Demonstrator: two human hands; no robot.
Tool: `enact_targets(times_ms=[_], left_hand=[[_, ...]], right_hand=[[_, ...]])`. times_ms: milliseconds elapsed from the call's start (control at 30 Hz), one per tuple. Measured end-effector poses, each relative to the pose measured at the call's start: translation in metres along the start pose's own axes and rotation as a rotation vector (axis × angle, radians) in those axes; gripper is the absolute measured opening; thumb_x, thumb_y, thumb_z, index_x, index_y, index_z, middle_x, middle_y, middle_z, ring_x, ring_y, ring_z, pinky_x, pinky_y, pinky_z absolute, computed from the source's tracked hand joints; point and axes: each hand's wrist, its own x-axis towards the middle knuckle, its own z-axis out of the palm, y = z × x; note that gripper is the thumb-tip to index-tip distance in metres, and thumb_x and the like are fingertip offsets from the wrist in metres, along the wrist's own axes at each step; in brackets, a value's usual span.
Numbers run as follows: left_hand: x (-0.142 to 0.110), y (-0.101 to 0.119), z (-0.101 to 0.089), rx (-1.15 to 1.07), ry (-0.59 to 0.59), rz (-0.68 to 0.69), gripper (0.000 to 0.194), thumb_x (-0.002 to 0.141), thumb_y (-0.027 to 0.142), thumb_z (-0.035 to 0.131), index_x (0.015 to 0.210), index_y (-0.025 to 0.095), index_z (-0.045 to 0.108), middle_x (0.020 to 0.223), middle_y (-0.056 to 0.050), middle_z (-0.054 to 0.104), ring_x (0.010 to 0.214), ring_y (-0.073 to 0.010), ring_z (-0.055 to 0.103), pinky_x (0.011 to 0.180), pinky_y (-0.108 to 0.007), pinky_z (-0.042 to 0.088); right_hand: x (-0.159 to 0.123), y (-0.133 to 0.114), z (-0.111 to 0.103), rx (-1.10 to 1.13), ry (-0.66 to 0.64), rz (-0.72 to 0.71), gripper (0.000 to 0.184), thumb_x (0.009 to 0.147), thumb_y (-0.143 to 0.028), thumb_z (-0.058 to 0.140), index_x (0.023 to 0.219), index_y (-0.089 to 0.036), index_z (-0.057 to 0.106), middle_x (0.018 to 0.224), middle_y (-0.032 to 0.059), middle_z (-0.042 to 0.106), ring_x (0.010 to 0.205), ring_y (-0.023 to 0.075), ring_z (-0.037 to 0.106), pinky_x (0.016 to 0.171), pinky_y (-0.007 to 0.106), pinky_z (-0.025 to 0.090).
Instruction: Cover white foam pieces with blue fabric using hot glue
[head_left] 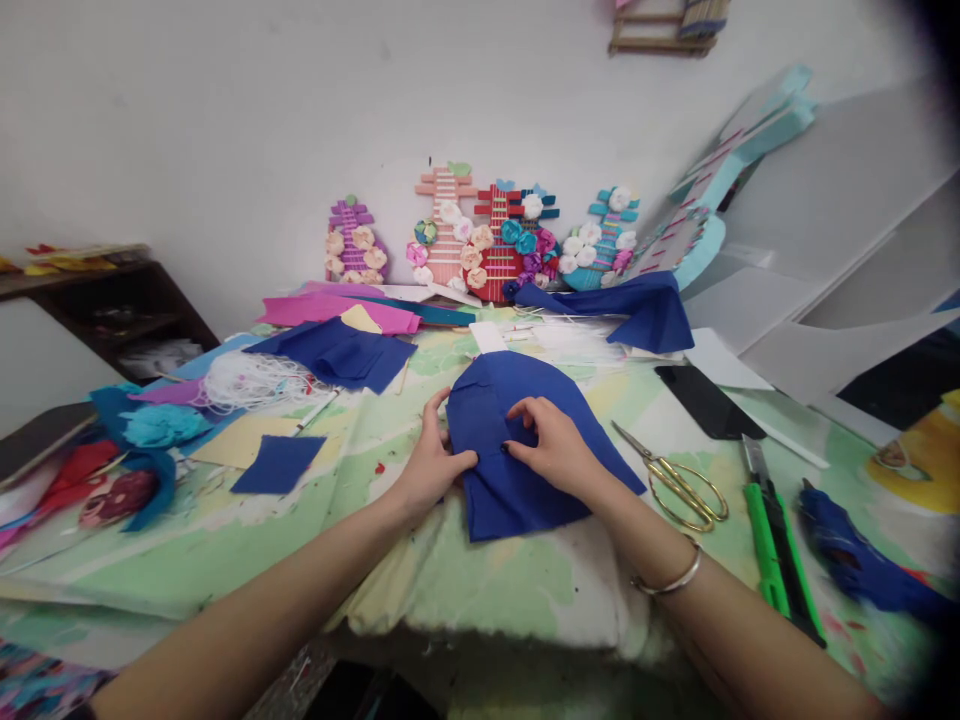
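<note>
A dark blue sheet (525,490), which looks like cloth or crepe paper, lies at the table's front, rounded at its far end and creased at the left. My left hand (435,452) grips its left edge, thumb on top and the other fingers partly hidden behind. Over the middle of the sheet, my right hand (553,445) rests with bent fingers and thumb apart. Gold-handled scissors (679,485) lie just right of the sheet. Beyond its far edge is a small white piece (489,337).
A black phone (709,402), a green utility knife (776,560) and a blue glue gun (862,560) lie at the right. Blue offcuts (277,465) and white string (255,380) are at the left. Several flower-decorated lute-shaped crafts (499,240) stand against the wall.
</note>
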Motion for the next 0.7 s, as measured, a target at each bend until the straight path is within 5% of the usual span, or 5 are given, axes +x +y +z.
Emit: enact_targets(times_ms=[200,467,700], left_hand=[[0.0,0.003,-0.012,-0.006,-0.037,-0.052,0.099,0.058,0.004,0.06,0.14,0.034,0.012,0.069,0.004,0.064,0.048,-0.0125,0.059,0.047,-0.023,0.049],[0.001,0.009,-0.018,-0.056,-0.053,-0.128,0.084,0.055,0.006,0.056,0.133,0.024,0.031,0.071,0.003,0.063,0.054,-0.0126,0.061,0.053,-0.027,0.053],[0.001,0.01,-0.012,0.058,-0.023,-0.112,0.087,0.065,0.027,0.073,0.137,0.021,0.024,0.068,-0.001,0.065,0.049,-0.0167,0.062,0.042,-0.025,0.05]], right_hand=[[0.001,0.006,-0.005,0.028,-0.007,-0.01,0.027,0.068,-0.015,0.067,0.093,-0.02,0.058,0.084,0.0006,0.052,0.077,0.0155,0.049,0.069,0.029,0.038],[0.0,0.009,-0.009,0.092,-0.005,-0.009,0.027,0.069,-0.009,0.061,0.093,-0.019,0.058,0.084,0.0008,0.055,0.075,0.0139,0.05,0.07,0.027,0.041],[-0.001,-0.003,-0.003,0.078,0.017,0.029,0.023,0.073,-0.03,0.066,0.091,-0.019,0.058,0.087,0.0037,0.057,0.08,0.0177,0.051,0.072,0.032,0.04]])
